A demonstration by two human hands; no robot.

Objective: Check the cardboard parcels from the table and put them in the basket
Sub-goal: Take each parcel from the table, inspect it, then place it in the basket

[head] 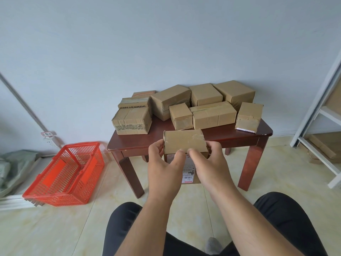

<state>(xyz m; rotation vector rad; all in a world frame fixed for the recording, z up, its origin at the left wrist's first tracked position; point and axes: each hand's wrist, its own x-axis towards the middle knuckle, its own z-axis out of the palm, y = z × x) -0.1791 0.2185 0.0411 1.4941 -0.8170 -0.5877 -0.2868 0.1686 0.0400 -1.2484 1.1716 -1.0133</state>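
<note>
A small cardboard parcel [184, 140] is held up in front of the dark wooden table [203, 138], its white shipping label facing me on the lower side. My left hand [164, 163] grips its left end and my right hand [208, 161] grips its right end, fingers curled over the near face. Several taped cardboard parcels [214, 115] stand on the table behind it. The red plastic basket [64, 172] sits on the floor to the left of the table; I see nothing inside it.
A white metal shelf rack [321, 111] stands at the right with cardboard on its lower level. Grey-green bags [13, 167] and white rails lie at the far left by the wall. Tiled floor lies between my knees and the table.
</note>
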